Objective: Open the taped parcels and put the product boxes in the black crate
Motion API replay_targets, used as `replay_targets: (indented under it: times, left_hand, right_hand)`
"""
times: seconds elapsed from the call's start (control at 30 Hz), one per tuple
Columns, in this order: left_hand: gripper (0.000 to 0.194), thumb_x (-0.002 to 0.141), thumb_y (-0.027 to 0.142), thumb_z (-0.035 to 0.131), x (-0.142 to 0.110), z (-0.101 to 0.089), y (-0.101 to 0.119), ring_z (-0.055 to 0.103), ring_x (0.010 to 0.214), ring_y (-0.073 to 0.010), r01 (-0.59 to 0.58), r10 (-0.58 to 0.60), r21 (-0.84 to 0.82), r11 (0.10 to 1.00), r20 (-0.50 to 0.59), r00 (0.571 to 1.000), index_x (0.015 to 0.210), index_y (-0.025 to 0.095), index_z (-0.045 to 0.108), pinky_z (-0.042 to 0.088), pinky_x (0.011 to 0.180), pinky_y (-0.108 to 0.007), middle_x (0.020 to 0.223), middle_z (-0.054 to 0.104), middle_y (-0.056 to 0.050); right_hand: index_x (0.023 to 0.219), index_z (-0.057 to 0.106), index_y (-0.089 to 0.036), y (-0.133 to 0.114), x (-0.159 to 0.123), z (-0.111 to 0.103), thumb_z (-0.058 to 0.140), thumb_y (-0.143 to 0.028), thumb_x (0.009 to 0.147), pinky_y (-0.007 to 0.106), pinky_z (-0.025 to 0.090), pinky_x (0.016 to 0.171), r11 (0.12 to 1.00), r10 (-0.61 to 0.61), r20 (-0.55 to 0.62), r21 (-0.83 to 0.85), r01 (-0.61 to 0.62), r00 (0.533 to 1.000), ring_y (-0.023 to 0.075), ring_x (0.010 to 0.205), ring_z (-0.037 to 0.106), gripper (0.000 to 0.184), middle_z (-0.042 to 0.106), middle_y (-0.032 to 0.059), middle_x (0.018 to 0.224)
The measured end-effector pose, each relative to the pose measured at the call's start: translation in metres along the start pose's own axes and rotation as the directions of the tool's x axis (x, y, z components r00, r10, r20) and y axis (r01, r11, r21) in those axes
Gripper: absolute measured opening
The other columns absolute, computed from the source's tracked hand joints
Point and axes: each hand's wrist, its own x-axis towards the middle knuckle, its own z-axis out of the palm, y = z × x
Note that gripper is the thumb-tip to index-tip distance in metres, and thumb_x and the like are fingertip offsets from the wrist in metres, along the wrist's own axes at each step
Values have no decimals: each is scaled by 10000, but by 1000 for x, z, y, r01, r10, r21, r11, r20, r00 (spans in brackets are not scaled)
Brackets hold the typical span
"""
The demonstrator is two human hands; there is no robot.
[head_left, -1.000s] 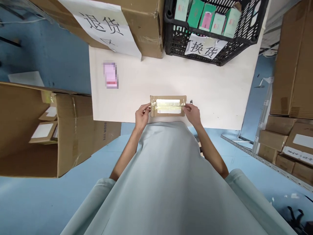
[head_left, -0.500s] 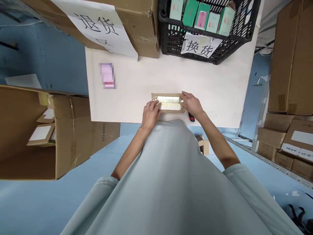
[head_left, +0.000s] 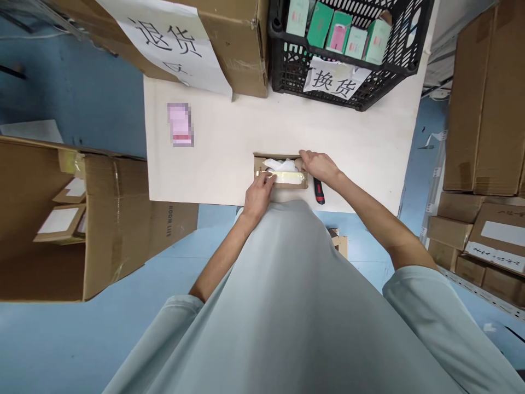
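Note:
A small cardboard box [head_left: 283, 184] lies near the front edge of the white table, its top parted along the middle. White wrapping material [head_left: 282, 164] shows in the gap. The front flap bears a pale label under shiny tape. My left hand [head_left: 259, 191] holds this flap at its left part, fingers curled over the edge. At the far right corner my right hand [head_left: 319, 164] grips the back flap, thumb and fingers closed. Just right of the box lies a black and red utility knife [head_left: 319, 191].
At the back stand a large carton [head_left: 246, 60] with a handwritten sheet [head_left: 172, 41] and a black crate [head_left: 348, 63] holding several green and white boxes. A blurred pink item [head_left: 180, 126] lies at the left. An open carton [head_left: 115, 219] stands left; stacked cartons [head_left: 492, 235] stand right.
The box top has gone from closed to parted, exposing white wrapping. My left hand moved from the box's left end onto its front flap; my right hand moved to the far flap, uncovering the knife.

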Motion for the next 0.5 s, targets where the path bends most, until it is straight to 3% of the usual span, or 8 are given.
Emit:
replay_targets:
  times: [0.1,0.17,0.3,0.5]
  left_hand:
    - [547,1115,146,552,6,-3,-3,648,1420,-410,-19,17,41,999,39,999,1650,215,640,547,1124,-541,1750,608,-174]
    - [580,1102,160,594,11,-10,-3,626,1420,-450,-43,31,119,992,97,995,1682,164,603,534,1119,-585,1732,616,-219]
    - [525,1058,137,664,11,-23,-1,620,1374,-446,-108,79,222,969,139,987,1581,185,685,541,1065,-567,1537,727,-224]
    - [265,1086,161,642,-6,-28,-1,661,1236,-408,-179,156,219,959,117,981,1303,195,790,561,1004,-547,1234,777,-198]
  right_hand:
    - [1557,605,-78,5,11,-10,404,-187,1147,466,552,1015,996,68,-61,55,-65,996,396,1143,776,469,784,269,1423]
    - [1565,618,-110,10,15,-13,386,-207,1164,450,544,1025,983,97,-123,169,-75,988,385,1160,778,474,810,220,1420]
    - [1516,676,-150,17,19,-8,353,-287,1206,432,551,1014,926,175,-178,365,-100,968,361,1122,795,468,868,156,1259]
    - [1442,728,-159,15,31,9,447,-327,1165,470,572,1078,874,254,-181,463,-146,950,373,1177,773,430,887,144,1184]
